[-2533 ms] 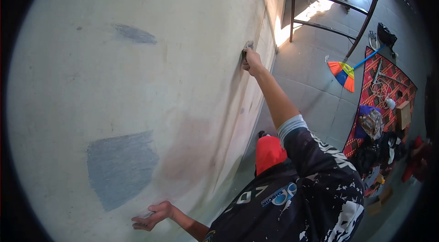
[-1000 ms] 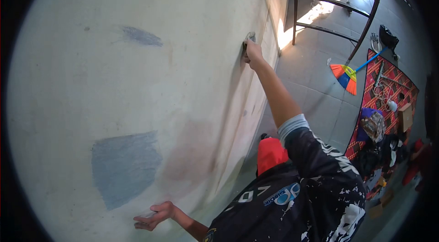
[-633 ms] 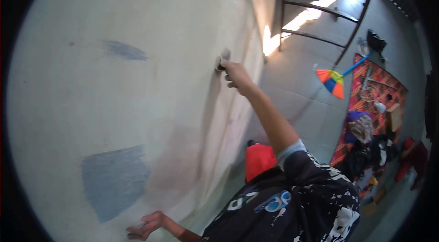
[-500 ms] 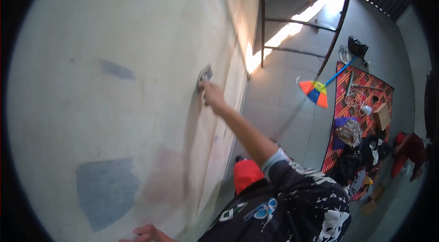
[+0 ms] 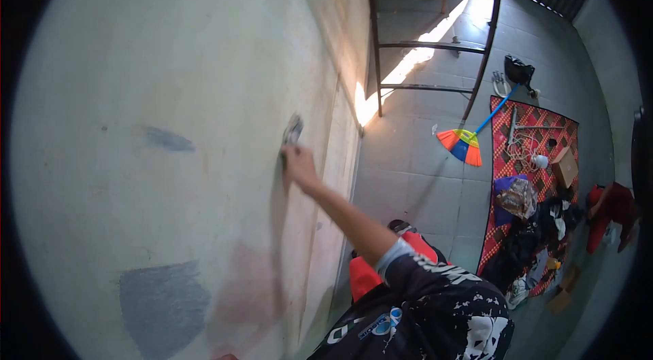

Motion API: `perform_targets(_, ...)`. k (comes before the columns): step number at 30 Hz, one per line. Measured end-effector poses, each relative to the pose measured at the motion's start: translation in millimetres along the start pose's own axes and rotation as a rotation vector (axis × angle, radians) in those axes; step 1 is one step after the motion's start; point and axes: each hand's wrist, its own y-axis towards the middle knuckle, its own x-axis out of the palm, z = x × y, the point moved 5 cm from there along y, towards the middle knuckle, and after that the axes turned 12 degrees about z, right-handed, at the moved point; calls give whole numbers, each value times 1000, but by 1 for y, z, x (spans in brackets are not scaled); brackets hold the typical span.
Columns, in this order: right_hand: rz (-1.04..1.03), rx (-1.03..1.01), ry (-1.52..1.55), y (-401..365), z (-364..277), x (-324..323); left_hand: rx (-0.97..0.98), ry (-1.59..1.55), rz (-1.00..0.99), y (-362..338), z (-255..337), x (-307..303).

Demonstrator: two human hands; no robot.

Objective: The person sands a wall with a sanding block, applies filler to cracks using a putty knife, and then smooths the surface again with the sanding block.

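Grey tool (image 5: 293,130) pinched in right hand (image 5: 299,164) at pale wall (image 5: 218,74); over-tilting could gouge it. Left hand (image 5: 228,357) cropped: can't tell grip.

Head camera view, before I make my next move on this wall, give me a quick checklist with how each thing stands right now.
1. Right grip closed on the small tool: ok.
2. Tool's working face flat against the wall: cannot tell; that contact is not clearly shown.
3. Tool apart from the small grey patch and the large grey patch: ok.
4. Left grip fully in view: not ok; only a sliver shows at the bottom edge.
5. Left grip holding anything: cannot tell.
6. Broom apart from the wall: ok; its head is over on the floor.
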Motion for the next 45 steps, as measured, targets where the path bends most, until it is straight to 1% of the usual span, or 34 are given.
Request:
perform_targets(2,-202,-160,-404,67,16,-2,42,17,-24,-6,-9,-2)
perform_targets(3,-170,-254,-288,112,52,3,36,39,-9,-15,-14,1)
perform_targets(5,-141,322,58,81,6,-8,56,78,11,-17,-25,-2)
perform_targets(7,-26,82,56,27,6,3,58,56,4,-15,-22,2)
perform_targets(8,-71,131,18,-10,-3,-1,60,38,-5,-17,-25,3)
perform_targets(9,-47,67,68,-35,7,2,62,44,2,-15,-22,4)
perform_targets(11,50,-95,6,-29,10,-1,56,94,-30,-12,-19,1)
perform_targets(13,-45,196,-24,17,-1,-10,56,89,-31,-16,-19,4)
perform_targets(15,-17,284,-37,76,-1,-15,52,79,-31,-14,-24,-1)
perform_targets(16,-14,284,-33,72,6,-13,61,81,-27,-13,-24,-1)
perform_targets(18,6,145,-36,48,-3,-4,55,74,-7,-14,-21,3)
perform_targets(19,3,132,-53,14,-10,-6,48,53,-5,-15,-24,2)
perform_targets(20,-59,47,-6,-16,-3,-2,41,35,-2,-16,-24,3)
perform_targets(21,-29,9,49,-44,-2,2,36,37,6,-16,-21,5)
perform_targets(23,-7,-182,113,-34,-14,-1,48,85,-39,-15,-22,2)
perform_targets(25,-82,46,-24,8,-28,-11,49,89,-50,-15,-22,3)
perform_targets(26,-66,118,12,41,-26,-12,34,86,-58,-15,-24,1)
perform_targets(27,-47,176,51,62,-23,-12,34,93,-63,-16,-25,-2)
perform_targets(28,-50,175,50,57,-16,-11,36,70,-50,-16,-25,-2)
perform_targets(30,-73,59,24,41,-13,-5,28,40,-19,-15,-23,3)
perform_targets(31,-74,31,-79,4,-20,-11,24,36,-24,-14,-24,2)
perform_targets(32,-81,-88,-51,-28,-16,-9,18,32,-27,-15,-23,2)
perform_targets(33,39,-272,25,-61,-9,-7,12,31,-20,-16,-23,4)
perform_targets(35,3,-239,-41,-54,18,4,29,29,-33,-18,-27,3)
perform_targets(36,-44,-80,-40,-38,12,1,42,34,-38,-17,-27,2)
perform_targets(37,-89,76,-35,-6,0,-3,36,19,-41,-18,-24,5)
perform_targets(39,-100,213,-70,44,-23,-9,39,6,-55,-16,-26,-3)
perform_targets(40,-97,210,-65,39,-19,-8,33,12,-53,-16,-24,-2)
perform_targets(42,-49,95,-25,21,-11,1,15,17,-31,-15,-20,3)
perform_targets(43,-1,-46,10,-14,-14,2,15,11,-35,-15,-21,2)
perform_targets(44,-5,-85,17,-46,-8,4,14,6,-36,-15,-21,2)
perform_targets(45,89,-370,-5,-67,11,12,11,8,-28,-17,-23,4)
